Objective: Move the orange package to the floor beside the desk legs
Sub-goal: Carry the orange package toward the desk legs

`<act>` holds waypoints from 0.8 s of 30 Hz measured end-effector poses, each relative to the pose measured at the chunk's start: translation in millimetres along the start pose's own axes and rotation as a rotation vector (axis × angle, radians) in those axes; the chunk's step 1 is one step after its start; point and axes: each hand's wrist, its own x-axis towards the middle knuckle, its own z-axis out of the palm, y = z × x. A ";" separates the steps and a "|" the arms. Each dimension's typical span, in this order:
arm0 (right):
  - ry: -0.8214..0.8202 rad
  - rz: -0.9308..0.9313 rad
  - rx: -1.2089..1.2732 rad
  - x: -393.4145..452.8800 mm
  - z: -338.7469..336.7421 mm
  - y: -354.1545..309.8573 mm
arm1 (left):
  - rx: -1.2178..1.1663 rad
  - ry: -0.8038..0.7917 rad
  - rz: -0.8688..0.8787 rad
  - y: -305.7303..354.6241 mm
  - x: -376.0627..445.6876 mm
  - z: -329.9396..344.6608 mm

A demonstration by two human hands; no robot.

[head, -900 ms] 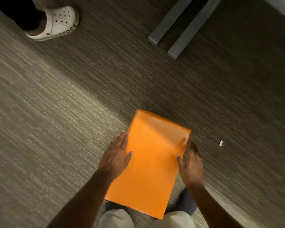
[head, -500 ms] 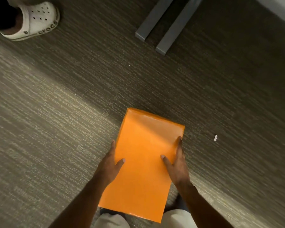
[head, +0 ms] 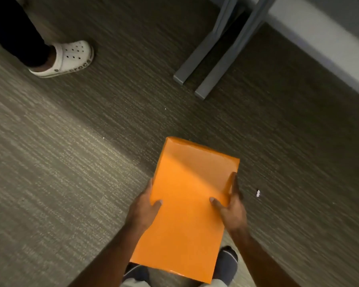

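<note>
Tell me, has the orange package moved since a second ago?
Yes. The orange package has moved forward, toward the desk legs: the strip of carpet between its far edge and the leg ends is narrower than before.

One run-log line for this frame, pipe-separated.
left hand: grips orange package | right hand: grips it | package: held above carpet | desk legs: ahead

At your ten o'clock a white clog (head: 67, 59) stands flat on the grey-brown carpet (head: 71, 172), worn by another person in a dark trouser leg (head: 13, 32). At three o'clock a small white scrap (head: 258, 193) lies on the carpet. At six o'clock you see your own dark shoes (head: 226, 264), toes forward. At one o'clock runs a pale wall base (head: 319, 36).
</note>
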 end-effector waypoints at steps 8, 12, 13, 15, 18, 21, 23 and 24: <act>0.060 -0.059 0.089 48.4 -116.5 -81.0 | -0.029 0.004 0.196 130.3 6.1 -49.0; 0.089 -0.139 0.105 93.6 -163.8 -110.4 | -0.060 0.063 0.272 196.9 30.6 -55.1; 0.090 -0.136 0.082 105.7 -170.9 -113.6 | -0.047 0.103 0.297 208.9 37.9 -53.8; 0.124 -0.110 0.066 130.5 -183.5 -113.1 | -0.009 0.170 0.345 231.6 54.7 -47.0; 0.151 -0.081 0.051 172.7 -200.3 -105.2 | 0.024 0.197 0.321 262.3 85.4 -33.5; 0.136 -0.078 -0.013 209.7 -210.1 -88.7 | -0.070 0.209 0.358 273.7 108.2 -16.2; 0.124 -0.091 -0.038 230.1 -211.1 -77.3 | -0.053 0.306 0.443 270.4 124.6 -2.3; 0.111 -0.085 -0.033 239.9 -210.3 -71.4 | -0.053 0.332 0.469 267.4 133.5 6.5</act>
